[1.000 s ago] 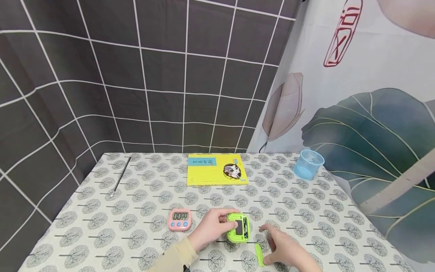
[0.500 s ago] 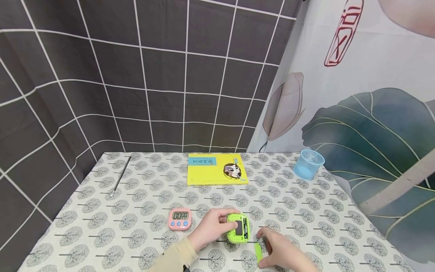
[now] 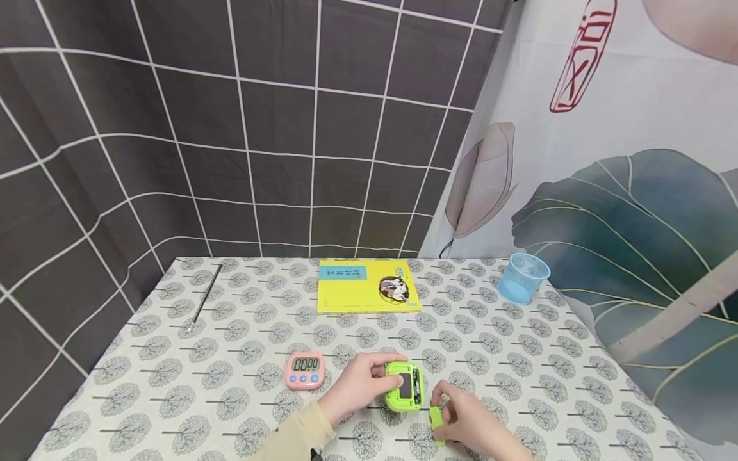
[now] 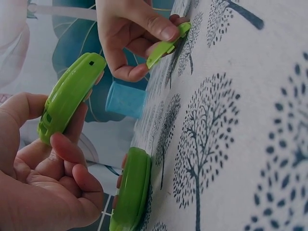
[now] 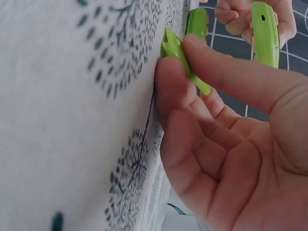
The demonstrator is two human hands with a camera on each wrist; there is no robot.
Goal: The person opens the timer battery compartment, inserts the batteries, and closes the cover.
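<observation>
My left hand (image 3: pixel 366 383) grips a green digital timer (image 3: pixel 398 402) by its left side, thumb on its dark back panel. The timer's back faces up, and its open battery compartment shows on the right. Between thumb and fingers, my right hand (image 3: pixel 469 419) pinches a small light-green battery cover (image 3: pixel 437 419) just to the timer's right. In the right wrist view, the cover (image 5: pixel 177 50) is tilted, close over the tablecloth. The left wrist view shows the held timer (image 4: pixel 71 96) edge-on, raised off the cloth.
A pink-faced timer (image 3: pixel 305 371) reading 00:00 lies left of my left hand. Behind are a yellow book (image 3: pixel 357 296), a thin dark rod (image 3: pixel 206 298) at the left and a blue translucent cup (image 3: pixel 523 279) at the right. The tree-patterned tablecloth (image 3: pixel 242 371) ends at a dark grid curtain (image 3: pixel 277 128).
My right hand has closed its fingers and thumb on the battery cover, tilting it up and shifting it slightly left. My left hand and the timer it holds have stayed put.
</observation>
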